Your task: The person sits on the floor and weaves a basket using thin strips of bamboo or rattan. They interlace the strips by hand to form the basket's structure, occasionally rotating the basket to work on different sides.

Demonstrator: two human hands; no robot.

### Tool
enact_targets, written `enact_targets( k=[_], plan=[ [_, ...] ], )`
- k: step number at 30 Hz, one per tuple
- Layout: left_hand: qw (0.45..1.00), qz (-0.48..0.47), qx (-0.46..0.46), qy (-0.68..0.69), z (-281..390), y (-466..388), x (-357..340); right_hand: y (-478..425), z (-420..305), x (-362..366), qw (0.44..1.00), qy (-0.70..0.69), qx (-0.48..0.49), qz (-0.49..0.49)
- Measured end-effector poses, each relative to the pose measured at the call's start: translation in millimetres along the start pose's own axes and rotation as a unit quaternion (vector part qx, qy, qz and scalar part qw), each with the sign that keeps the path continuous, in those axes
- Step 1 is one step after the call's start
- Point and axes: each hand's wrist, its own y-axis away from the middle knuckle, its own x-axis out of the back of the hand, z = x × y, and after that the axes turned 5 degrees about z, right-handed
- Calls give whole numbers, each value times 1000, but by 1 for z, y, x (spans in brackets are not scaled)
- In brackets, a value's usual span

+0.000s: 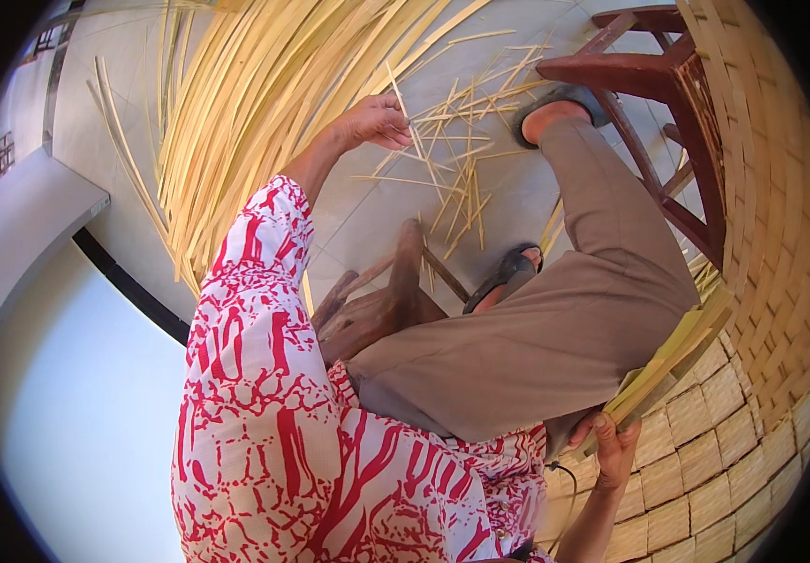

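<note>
My left hand [384,125] is at upper centre with its fingers curled. A thin pale strip [405,98] runs across its fingertips, seemingly pinched there, above narrow strips [471,141] scattered on the floor. My right hand [609,440], at lower right beside my thigh, grips one end of a bundle of flat yellow-green plant strips [665,359]. The bundle slants up and right past my knee; part of the hand is hidden behind the strips and trousers. A large spread of long split strips [257,105] lies on the floor to the upper left.
A worn wooden seat [376,302] stands by my hip, and a dark red wooden stool [623,67] is at upper right. Woven matting [770,211] fills the right side, above a checkered woven surface [707,429]. My sandaled feet rest near the scattered strips.
</note>
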Motion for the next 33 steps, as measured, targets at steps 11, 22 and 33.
enact_targets(
  k=[11, 22, 33],
  plan=[
    [999, 32, 20, -2, -20, 46, 9, -6, 5, -2, 999, -13, 29, -4],
    [778, 403, -184, -446, -64, 12, -32, -3, 20, 12, 1000, 0, -2, -18],
    [722, 316, -187, -586, -59, -33, -54, 2, 5, 3, 998, -47, -34, 7]
  ],
)
